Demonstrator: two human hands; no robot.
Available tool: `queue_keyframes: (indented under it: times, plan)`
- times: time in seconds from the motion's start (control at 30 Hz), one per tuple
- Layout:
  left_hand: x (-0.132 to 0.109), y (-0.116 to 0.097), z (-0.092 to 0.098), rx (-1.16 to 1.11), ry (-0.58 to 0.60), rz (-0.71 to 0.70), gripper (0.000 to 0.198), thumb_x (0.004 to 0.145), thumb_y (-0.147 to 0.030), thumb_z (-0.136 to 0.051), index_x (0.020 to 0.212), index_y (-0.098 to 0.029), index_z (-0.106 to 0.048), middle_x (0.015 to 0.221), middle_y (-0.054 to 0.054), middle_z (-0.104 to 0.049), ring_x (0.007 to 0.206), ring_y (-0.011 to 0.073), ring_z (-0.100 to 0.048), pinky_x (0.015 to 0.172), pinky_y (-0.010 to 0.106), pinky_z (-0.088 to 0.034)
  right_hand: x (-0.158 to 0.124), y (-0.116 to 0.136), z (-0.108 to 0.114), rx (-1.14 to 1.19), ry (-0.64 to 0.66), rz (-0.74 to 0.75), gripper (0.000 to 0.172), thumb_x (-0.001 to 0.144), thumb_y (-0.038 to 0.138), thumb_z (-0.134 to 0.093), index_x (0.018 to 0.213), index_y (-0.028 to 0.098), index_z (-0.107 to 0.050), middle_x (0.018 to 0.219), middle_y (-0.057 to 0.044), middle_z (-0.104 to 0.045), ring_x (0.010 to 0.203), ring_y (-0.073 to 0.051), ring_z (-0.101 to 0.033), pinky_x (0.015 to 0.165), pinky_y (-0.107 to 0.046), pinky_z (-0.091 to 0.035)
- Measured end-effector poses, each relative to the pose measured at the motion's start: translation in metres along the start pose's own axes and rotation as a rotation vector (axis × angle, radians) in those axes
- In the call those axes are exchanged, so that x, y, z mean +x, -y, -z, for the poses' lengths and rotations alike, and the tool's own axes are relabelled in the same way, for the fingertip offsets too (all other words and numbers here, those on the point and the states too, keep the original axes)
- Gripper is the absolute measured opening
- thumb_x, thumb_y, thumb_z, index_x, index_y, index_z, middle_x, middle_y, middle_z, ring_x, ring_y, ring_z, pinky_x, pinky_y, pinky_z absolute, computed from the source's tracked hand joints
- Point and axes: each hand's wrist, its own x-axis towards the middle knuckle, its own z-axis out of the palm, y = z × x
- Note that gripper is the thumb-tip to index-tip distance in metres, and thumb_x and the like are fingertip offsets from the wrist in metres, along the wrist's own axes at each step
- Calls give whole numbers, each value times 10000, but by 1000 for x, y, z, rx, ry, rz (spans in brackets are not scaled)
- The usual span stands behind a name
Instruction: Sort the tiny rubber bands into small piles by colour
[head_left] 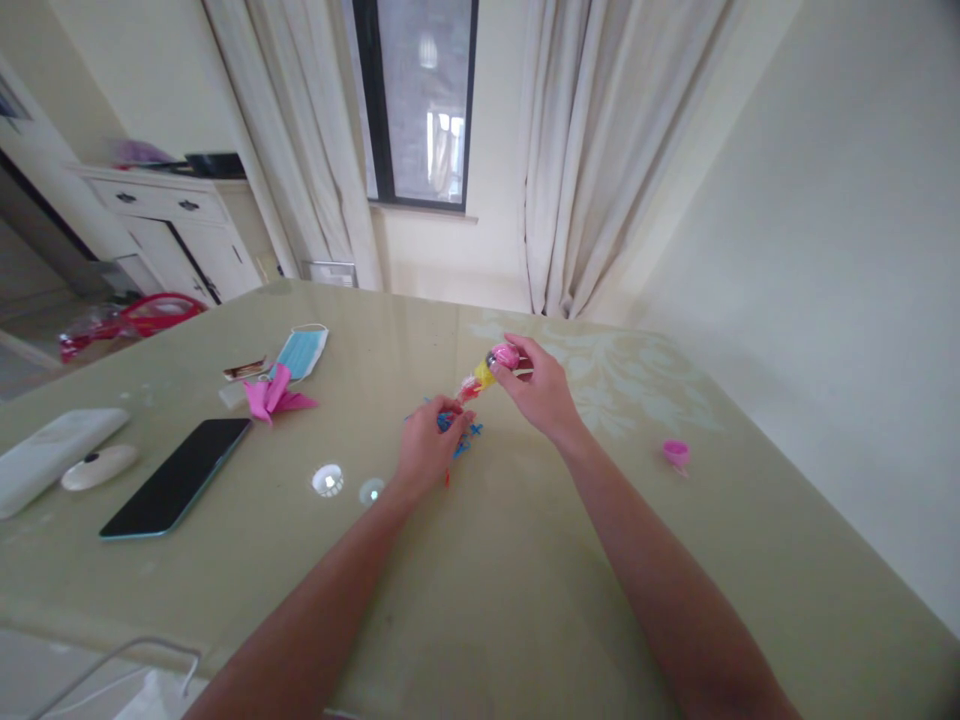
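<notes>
Toy (480,379), blurred, ends hidden in left hand (429,446) and right hand (541,392).

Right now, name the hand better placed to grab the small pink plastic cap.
Probably the right hand: nearer the small pink plastic cap than the left hand; both grip the multicoloured toy.

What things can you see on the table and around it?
toy: one, pink, yellow, red and blue, held between both hands
small cap: one, pink, table's right side
phone: one, black, table's left side
face mask: one, blue, far left of table
folded paper: one, pink, beside the mask
table: one, pale green, under everything
curtains: two, cream, beside the window
left hand: one, shut on the toy's lower end
right hand: one, shut on the toy's pink top
</notes>
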Motion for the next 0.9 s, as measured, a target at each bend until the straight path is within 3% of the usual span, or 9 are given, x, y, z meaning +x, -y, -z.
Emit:
queue_keyframes:
  times: [0.1,0.3,0.43,0.53,0.63,0.73,0.83,0.9]
  plan:
    - [0,-2,5,123,21,-60,111,859,-351,-760,854,-250,-714,848,44,-794,801,245,-727,755,353,-489,-2,3,-1,-37,-18,32,456,863,299,-720,1299,180,-662,1173,-104,-782,944,-223,-757,735,-337,-622]
    - [1,3,6,228,-32,-46,221,876,-421,-745,880,-234,-629,869,52,-745,812,243,-692,752,370,-509,-4,8,-3,-31,37,69,363,862,239,-731,1219,217,-665,1116,-64,-795,960,-211,-760,739,-321,-616]
    - [3,6,3,158,-81,-145,399,828,-400,-798,1156,-224,-654,1136,107,-734,1038,274,-698,903,423,-549,-7,11,-7,10,81,66,369,866,228,-742,1229,219,-680,1104,-61,-798,961,-209,-766,752,-317,-624]
    - [5,6,2,65,4,-158,495,877,-384,-751,1335,-251,-618,1222,116,-743,1117,286,-700,971,455,-548,-10,12,-12,51,133,57,376,879,241,-748,1249,212,-690,1127,-69,-797,967,-211,-766,753,-310,-625]
    - [7,6,1,15,55,-147,402,916,-388,-699,1290,-246,-653,1165,105,-775,1052,279,-723,951,454,-558,-11,9,-17,101,152,47,472,878,283,-772,1331,217,-661,1179,-86,-788,1000,-218,-764,786,-320,-626]
    - [11,6,3,-134,-5,-103,359,891,-410,-718,1196,-227,-666,1097,86,-782,974,257,-740,872,409,-582,-15,2,-22,130,131,-10,461,918,368,-740,1342,211,-647,1181,-105,-781,974,-210,-764,789,-322,-619]
    - [16,6,6,-305,-94,-9,395,829,-466,-786,1104,-213,-660,1040,76,-778,922,241,-748,820,371,-592,-24,-9,-31,26,174,-17,243,1005,359,-600,1085,179,-742,1021,-86,-798,858,-188,-746,744,-297,-584]
    - [17,6,8,-387,-109,47,423,796,-509,-818,1052,-208,-666,1043,72,-775,924,234,-747,807,351,-592,-35,-16,-40,-46,231,16,287,1027,326,-551,916,169,-764,873,-62,-790,791,-183,-722,736,-288,-562]
